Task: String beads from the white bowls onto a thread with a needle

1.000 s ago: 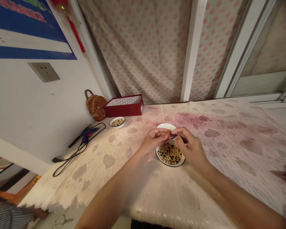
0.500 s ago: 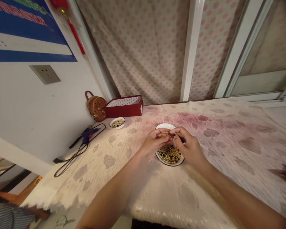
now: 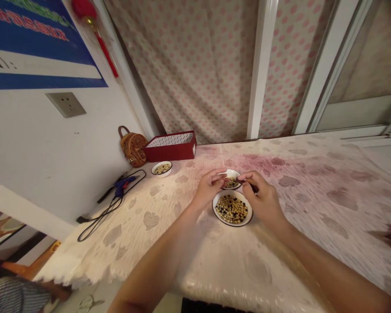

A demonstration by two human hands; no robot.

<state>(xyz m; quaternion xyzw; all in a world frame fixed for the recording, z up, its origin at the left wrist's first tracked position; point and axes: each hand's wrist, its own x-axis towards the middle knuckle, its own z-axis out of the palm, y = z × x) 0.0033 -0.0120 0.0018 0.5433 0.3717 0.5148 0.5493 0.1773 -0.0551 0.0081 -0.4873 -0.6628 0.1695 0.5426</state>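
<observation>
The person's two hands work over a cloth-covered table [image 3: 156,248]. The left hand [image 3: 210,188] has its fingers [image 3: 217,174] half curled, and I cannot tell if they hold anything. The right hand [image 3: 259,198] pinches a small dark thing [image 3: 254,188]. Under them, a white dish [image 3: 232,223] is full of mixed beans, a smaller dish [image 3: 236,171] just behind has only some, and a third dish [image 3: 161,175] near a red box [image 3: 169,150] has a thin layer.

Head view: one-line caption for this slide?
Left hand and right hand work at a small white dish of beans, a larger white bowl of beans in front.
</observation>
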